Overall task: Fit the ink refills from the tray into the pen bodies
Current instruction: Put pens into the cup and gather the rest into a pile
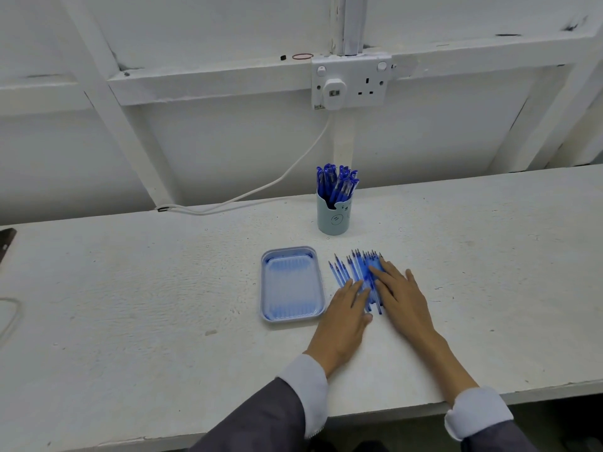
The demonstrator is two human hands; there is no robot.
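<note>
Several blue ink refills (355,267) lie in a fanned heap on the white bench, tips pointing away from me, just right of a pale blue tray (291,318) that holds nothing. My left hand (344,316) rests flat on the near left part of the heap, fingers spread. My right hand (399,293) lies flat on the right part, fingers spread over the refills. Neither hand grips one. Behind the heap a light blue cup (332,218) holds several blue pen bodies (336,182) standing upright.
A white cable (261,190) runs from a wall socket (350,81) down onto the bench at the back left. The bench's front edge (391,411) is close under my forearms. A dark object (6,239) sits at the far left edge.
</note>
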